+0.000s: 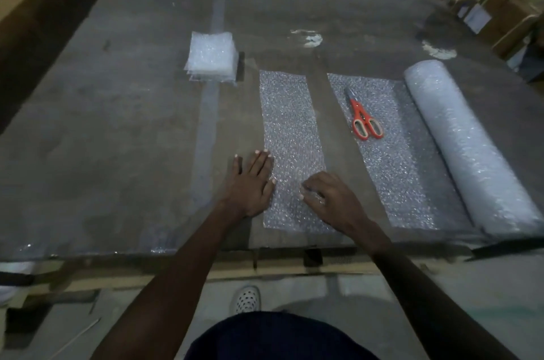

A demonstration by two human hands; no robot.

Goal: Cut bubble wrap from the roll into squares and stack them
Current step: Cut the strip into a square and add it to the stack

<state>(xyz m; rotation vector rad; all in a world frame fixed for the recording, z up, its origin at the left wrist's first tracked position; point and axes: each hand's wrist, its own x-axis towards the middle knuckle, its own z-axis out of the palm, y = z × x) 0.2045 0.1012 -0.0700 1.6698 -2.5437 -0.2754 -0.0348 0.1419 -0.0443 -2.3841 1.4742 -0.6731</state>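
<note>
A long cut strip of bubble wrap (290,124) lies flat in the middle of the table. My left hand (251,180) rests flat with straight fingers on the strip's left edge. My right hand (326,195) lies on the strip's near part with fingers curled, pinching the wrap. The bubble wrap roll (468,144) lies at the right with its unrolled end (391,159) spread toward the strip. Orange-handled scissors (363,115) lie closed on that unrolled end. A stack of cut squares (212,58) sits farther back on the left.
The grey table (103,124) has its near edge just in front of my body. Cardboard boxes (506,21) stand at the far right. White scraps (309,37) lie on the table beyond the strip. My shoe (247,299) shows on the floor below.
</note>
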